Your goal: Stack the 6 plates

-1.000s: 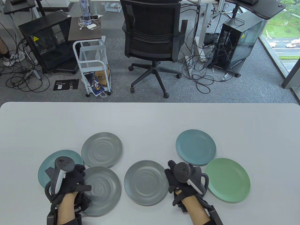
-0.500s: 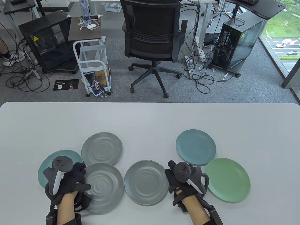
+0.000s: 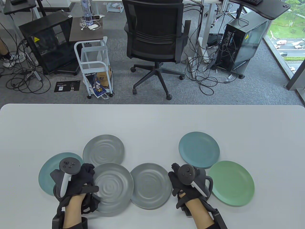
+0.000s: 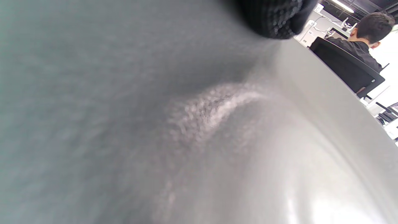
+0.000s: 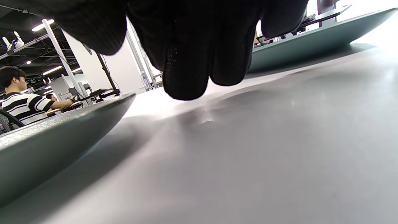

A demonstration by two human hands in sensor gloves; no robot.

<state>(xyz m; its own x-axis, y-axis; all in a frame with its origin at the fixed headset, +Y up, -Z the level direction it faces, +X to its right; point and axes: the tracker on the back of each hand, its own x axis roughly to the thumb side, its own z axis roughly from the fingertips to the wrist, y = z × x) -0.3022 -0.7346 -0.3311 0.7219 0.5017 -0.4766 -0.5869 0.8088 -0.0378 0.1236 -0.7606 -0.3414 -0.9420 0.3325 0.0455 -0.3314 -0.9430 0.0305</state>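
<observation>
Six plates are on the white table (image 3: pixel 152 124). My left hand (image 3: pixel 91 188) grips the left edge of a grey plate (image 3: pixel 113 188), thumb on top, and holds it raised. This plate overlaps the left rim of the middle grey plate (image 3: pixel 153 184) and the front rim of the back grey plate (image 3: pixel 103 151). Its underside fills the left wrist view (image 4: pixel 124 124). A teal plate (image 3: pixel 47 175) lies under my left hand. My right hand (image 3: pixel 184 184) rests empty on the table between the middle grey plate and the green plate (image 3: pixel 232 183). A blue-teal plate (image 3: pixel 199 149) lies behind it.
In the right wrist view my fingers (image 5: pixel 186 62) hang just over the table, with the middle grey plate's rim (image 5: pixel 46 140) at left and the blue-teal plate (image 5: pixel 311 43) at upper right. An office chair (image 3: pixel 155 35) stands beyond the table's far edge.
My left hand has carried the grey plate to the right and a little away from me, so it now overlaps the middle grey plate. My right hand has stayed put.
</observation>
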